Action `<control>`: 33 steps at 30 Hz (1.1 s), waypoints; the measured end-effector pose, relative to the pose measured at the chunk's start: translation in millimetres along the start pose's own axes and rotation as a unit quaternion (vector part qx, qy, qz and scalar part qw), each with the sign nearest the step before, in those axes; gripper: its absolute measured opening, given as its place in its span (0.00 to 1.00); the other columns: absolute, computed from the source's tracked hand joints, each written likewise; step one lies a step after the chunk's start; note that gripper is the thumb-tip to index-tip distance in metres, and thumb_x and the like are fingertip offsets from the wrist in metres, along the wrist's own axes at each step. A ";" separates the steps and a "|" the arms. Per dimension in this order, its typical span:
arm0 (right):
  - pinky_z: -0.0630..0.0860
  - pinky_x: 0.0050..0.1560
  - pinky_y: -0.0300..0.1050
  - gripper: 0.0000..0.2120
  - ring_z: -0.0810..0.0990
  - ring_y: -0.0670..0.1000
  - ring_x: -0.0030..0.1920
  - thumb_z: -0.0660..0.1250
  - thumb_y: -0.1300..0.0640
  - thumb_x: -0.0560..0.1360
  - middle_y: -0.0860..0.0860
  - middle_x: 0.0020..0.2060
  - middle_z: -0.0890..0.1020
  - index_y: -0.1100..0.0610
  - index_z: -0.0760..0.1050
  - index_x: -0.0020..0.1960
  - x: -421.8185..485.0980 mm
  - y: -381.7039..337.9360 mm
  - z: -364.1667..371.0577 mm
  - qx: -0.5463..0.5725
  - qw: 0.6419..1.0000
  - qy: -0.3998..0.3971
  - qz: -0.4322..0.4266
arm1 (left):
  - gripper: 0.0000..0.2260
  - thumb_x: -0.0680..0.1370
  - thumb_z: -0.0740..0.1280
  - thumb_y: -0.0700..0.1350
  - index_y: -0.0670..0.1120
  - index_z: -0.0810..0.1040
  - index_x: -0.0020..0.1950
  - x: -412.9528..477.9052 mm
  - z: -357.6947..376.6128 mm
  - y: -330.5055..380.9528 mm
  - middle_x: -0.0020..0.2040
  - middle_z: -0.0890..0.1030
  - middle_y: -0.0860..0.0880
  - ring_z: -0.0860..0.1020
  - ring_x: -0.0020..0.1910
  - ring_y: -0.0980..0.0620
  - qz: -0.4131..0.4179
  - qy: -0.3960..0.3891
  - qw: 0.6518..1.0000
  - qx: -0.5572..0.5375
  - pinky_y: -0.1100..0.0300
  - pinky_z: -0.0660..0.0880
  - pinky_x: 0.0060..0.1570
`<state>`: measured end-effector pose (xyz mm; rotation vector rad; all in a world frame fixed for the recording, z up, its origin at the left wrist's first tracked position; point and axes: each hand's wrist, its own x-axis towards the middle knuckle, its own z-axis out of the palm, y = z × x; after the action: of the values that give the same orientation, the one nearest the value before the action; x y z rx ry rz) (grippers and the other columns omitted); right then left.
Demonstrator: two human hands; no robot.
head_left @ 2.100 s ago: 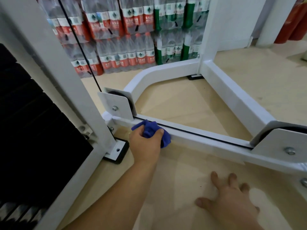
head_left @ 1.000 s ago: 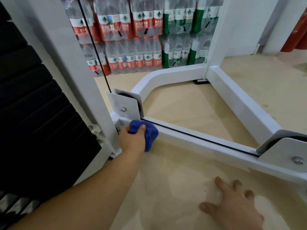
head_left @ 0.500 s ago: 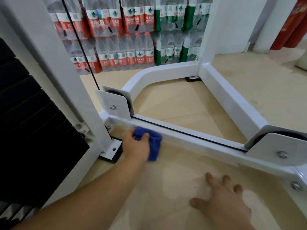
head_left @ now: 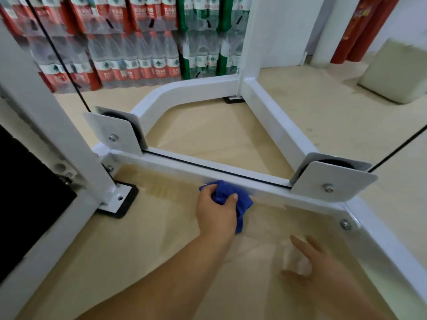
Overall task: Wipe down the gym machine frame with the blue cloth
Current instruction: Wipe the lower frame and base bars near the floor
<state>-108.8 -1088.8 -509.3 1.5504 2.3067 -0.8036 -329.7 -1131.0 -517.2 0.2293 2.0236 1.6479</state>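
Head view has my left hand (head_left: 216, 211) bunched around the blue cloth (head_left: 242, 202), pressing it to the near face of the white base crossbar (head_left: 161, 163) about mid-span. My right hand (head_left: 323, 271) is spread with fingers apart low over the floor, holding nothing. I judge the job partway: the bar toward the right pulley bracket (head_left: 332, 183), the side rail (head_left: 277, 125), the curved rear rail (head_left: 184, 88) and the upright (head_left: 46, 112) look left to do, though the paint gives no proof either way. The black cable (head_left: 208, 166) along the bar top, the left pulley bracket (head_left: 115, 132) and a bolt head (head_left: 345, 224) crowd the cloth's path, and bottled water packs (head_left: 138, 61) stand behind.
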 end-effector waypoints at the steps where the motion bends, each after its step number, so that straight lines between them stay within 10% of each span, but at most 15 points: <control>1: 0.58 0.78 0.48 0.62 0.56 0.55 0.81 0.65 0.15 0.53 0.47 0.83 0.47 0.35 0.49 0.80 -5.3 9.9 -1.1 -0.023 1.000 -0.011 0.018 | 0.17 0.73 0.77 0.41 0.51 0.75 0.58 -3.5 6.3 0.7 0.55 0.81 0.51 0.81 0.53 0.51 0.000 -0.008 1.000 -0.003 0.52 0.78 0.59; 3: 0.53 0.79 0.52 0.70 0.49 0.59 0.82 0.56 0.10 0.43 0.48 0.83 0.42 0.35 0.43 0.81 -9.7 22.0 6.2 -0.053 0.996 -0.042 0.053 | 0.18 0.73 0.77 0.40 0.51 0.73 0.58 -16.6 24.9 3.0 0.56 0.80 0.50 0.80 0.53 0.51 -0.015 -0.033 0.999 -0.018 0.54 0.78 0.58; 6: 0.51 0.79 0.53 0.56 0.46 0.62 0.82 0.68 0.22 0.65 0.48 0.82 0.39 0.36 0.41 0.81 -6.6 26.9 12.3 -0.049 0.996 -0.044 0.061 | 0.18 0.72 0.78 0.40 0.49 0.75 0.58 -45.1 64.0 -2.2 0.54 0.81 0.51 0.81 0.52 0.51 -0.025 -0.076 0.996 -0.030 0.56 0.81 0.54; 10: 0.44 0.81 0.56 0.56 0.40 0.60 0.82 0.68 0.26 0.68 0.52 0.83 0.40 0.42 0.39 0.82 1.4 33.7 14.8 -0.067 0.994 -0.076 0.042 | 0.15 0.73 0.78 0.41 0.48 0.78 0.55 -81.6 104.7 -2.1 0.48 0.81 0.55 0.81 0.45 0.58 -0.042 -0.140 0.988 -0.045 0.69 0.79 0.43; 18: 0.55 0.79 0.54 0.53 0.41 0.61 0.82 0.72 0.31 0.69 0.47 0.82 0.37 0.36 0.43 0.82 -4.1 33.4 12.8 -0.026 0.995 -0.078 0.056 | 0.19 0.70 0.80 0.42 0.51 0.74 0.53 -67.5 88.7 -4.8 0.49 0.79 0.56 0.79 0.46 0.61 0.019 -0.016 0.999 -0.033 0.70 0.74 0.44; 25: 0.61 0.76 0.44 0.25 0.55 0.53 0.81 0.50 0.48 0.87 0.48 0.80 0.58 0.52 0.51 0.81 -23.2 39.7 7.6 0.012 0.998 -0.003 0.059 | 0.15 0.72 0.79 0.44 0.54 0.79 0.54 -125.3 153.7 12.4 0.50 0.82 0.56 0.81 0.48 0.58 -0.066 -0.142 0.985 -0.074 0.66 0.78 0.51; 33: 0.69 0.72 0.60 0.49 0.55 0.65 0.79 0.74 0.33 0.66 0.53 0.80 0.52 0.38 0.51 0.79 -3.3 21.8 9.1 -0.079 0.992 -0.077 0.064 | 0.21 0.74 0.75 0.45 0.54 0.77 0.66 -46.6 27.0 40.0 0.58 0.79 0.58 0.78 0.57 0.59 0.220 -0.146 0.957 0.119 0.60 0.76 0.59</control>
<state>-88.6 -1090.4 -521.7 1.4949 2.0832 -0.6667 -284.3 -1118.4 -469.5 1.0115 2.0278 1.4931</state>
